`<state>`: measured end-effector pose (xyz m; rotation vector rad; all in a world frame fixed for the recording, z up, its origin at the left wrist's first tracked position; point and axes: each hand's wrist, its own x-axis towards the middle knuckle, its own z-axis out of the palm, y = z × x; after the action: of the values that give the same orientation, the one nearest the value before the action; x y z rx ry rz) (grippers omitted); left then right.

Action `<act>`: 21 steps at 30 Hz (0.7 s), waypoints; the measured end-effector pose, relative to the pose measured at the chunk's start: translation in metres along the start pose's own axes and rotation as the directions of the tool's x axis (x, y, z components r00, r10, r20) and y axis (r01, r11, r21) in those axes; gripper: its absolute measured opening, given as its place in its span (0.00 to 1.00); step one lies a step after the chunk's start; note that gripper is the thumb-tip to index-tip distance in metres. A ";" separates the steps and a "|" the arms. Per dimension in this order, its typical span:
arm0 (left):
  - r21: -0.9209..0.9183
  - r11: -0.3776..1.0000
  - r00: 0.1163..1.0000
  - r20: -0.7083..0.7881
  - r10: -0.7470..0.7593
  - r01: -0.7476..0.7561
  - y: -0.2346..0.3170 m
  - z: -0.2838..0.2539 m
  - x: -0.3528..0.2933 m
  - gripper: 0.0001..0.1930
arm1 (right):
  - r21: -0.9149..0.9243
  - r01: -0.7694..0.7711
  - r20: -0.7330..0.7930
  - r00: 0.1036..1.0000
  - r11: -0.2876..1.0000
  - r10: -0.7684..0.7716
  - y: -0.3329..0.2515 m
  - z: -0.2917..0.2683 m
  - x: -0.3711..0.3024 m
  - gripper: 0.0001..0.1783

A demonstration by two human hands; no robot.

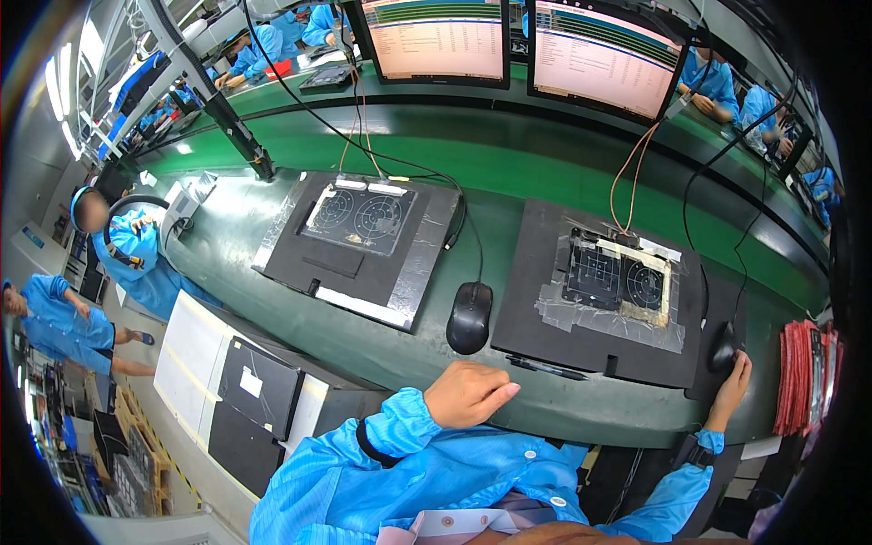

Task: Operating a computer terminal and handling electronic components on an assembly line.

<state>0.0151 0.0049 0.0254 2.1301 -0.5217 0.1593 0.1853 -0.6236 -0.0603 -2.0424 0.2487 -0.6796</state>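
My left hand [470,395] is closed in a loose fist over the front edge of the green bench, its thumb pointing right; nothing shows in it. At the far right, my right hand [730,391] holds a black computer mouse [724,348] on a dark mat. A second black mouse [470,318] lies just beyond my left hand, untouched. Between the two mice sits a black foam board [536,331] bearing a taped-down panel [618,280] with circle and square patterns. A similar board [359,295] lies to the left, its panel [356,214] showing two round patterns.
A black pen [545,367] lies along the right board's front edge. Two monitors [434,45] [604,59] stand behind the bench, with cables hanging down. Red sleeves [799,377] are stacked at the far right. Black flat panels [257,386] rest at lower left. Several co-workers in blue are around.
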 end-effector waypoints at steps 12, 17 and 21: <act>0.000 1.000 0.999 -0.025 0.027 -0.027 -0.004 0.004 0.000 0.20 | 0.005 -0.008 -0.008 1.000 1.000 0.008 -0.013 0.002 -0.005 0.24; -0.003 1.000 1.000 -0.020 0.020 -0.020 -0.005 0.004 -0.001 0.20 | -0.002 -0.010 -0.011 1.000 1.000 0.010 -0.014 0.002 -0.006 0.23; -0.003 1.000 0.999 -0.036 0.029 -0.029 -0.004 0.004 0.001 0.20 | -0.047 -0.026 -0.017 1.000 0.999 0.025 -0.015 0.001 -0.006 0.24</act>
<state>0.0170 0.0039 0.0204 2.1134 -0.5315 0.2129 0.1797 -0.6124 -0.0502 -2.0759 0.3023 -0.6806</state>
